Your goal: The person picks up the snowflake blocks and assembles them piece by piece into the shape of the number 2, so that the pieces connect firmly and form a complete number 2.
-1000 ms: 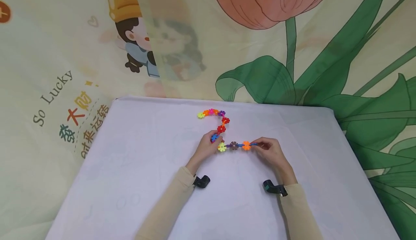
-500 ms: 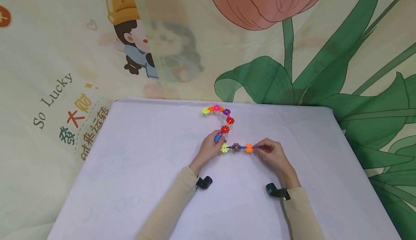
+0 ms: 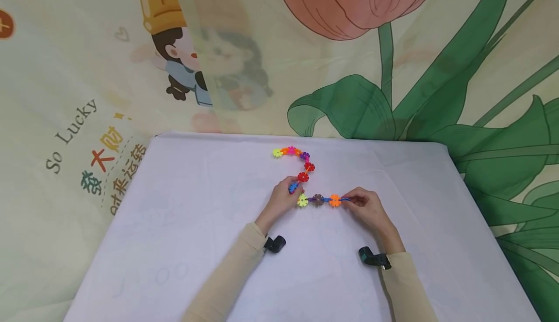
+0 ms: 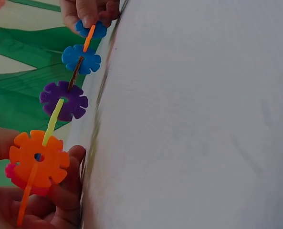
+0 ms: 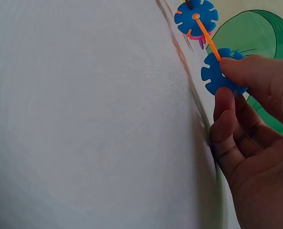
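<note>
A chain of colorful notched snowflake discs (image 3: pixel 318 200) is joined edge to edge, each set crosswise to its neighbor. My left hand (image 3: pixel 281 200) grips it near the middle, at a blue disc (image 3: pixel 293 187). In the left wrist view, an orange disc (image 4: pixel 38 157) and a pink one behind it sit between the fingers of that hand. My right hand (image 3: pixel 367 208) pinches the blue end disc (image 5: pixel 222 71) between thumb and fingers. The stretch between my hands runs straight. Beyond the left hand, the rest curves back to a yellow-green end disc (image 3: pixel 277 152).
A white-covered table (image 3: pixel 196 205) lies under my hands, its far edge just behind the chain's curve. A printed cloth (image 3: pixel 349 99) with a large flower, leaves and cartoon figures hangs behind. A black wrist camera (image 3: pixel 276 244) sits at each sleeve cuff.
Both hands have shifted slightly right with the chain. Its curved far part has moved right too, and dropped a little toward me in the last half second. Both grips stay the same.
</note>
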Available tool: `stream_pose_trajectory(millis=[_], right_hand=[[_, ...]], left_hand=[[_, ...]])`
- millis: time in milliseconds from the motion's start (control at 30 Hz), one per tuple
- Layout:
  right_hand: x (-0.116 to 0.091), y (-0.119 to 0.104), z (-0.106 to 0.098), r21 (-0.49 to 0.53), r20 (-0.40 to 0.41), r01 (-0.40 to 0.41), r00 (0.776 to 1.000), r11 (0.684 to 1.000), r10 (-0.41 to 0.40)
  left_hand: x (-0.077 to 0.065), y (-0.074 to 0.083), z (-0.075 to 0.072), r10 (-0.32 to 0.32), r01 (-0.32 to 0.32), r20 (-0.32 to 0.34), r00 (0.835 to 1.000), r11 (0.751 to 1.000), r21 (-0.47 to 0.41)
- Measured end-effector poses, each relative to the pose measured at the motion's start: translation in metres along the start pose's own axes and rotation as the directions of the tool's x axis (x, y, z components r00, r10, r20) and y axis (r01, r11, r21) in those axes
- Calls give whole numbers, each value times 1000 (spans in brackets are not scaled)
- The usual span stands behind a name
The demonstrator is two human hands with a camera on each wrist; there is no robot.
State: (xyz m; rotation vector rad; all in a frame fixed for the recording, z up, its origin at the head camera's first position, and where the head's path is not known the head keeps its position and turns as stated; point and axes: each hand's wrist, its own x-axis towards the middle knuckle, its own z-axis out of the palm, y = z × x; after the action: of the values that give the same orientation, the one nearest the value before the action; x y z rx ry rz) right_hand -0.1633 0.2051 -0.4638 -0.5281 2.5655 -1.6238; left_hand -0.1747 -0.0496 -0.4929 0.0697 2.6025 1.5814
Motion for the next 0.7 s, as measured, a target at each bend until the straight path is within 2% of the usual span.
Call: stream_pose_trajectory(millis=[200, 400, 500, 700], right_hand=[[2, 7, 0, -3, 1, 2, 1000, 1000, -2], [2, -1, 0, -37, 18, -29, 999, 999, 30], [1, 1, 0, -72, 24, -25, 999, 997, 27], [2, 25, 3, -105, 32, -29, 999, 994, 32]], left_hand=[[-1, 1, -3, -45, 43, -38, 998, 997, -59], [-4, 2, -3, -19, 20, -93, 996, 1000, 16], [-6, 2, -4, -17, 23, -98, 995, 998, 56], [-4, 0, -5, -25, 29, -87, 996, 998, 50]])
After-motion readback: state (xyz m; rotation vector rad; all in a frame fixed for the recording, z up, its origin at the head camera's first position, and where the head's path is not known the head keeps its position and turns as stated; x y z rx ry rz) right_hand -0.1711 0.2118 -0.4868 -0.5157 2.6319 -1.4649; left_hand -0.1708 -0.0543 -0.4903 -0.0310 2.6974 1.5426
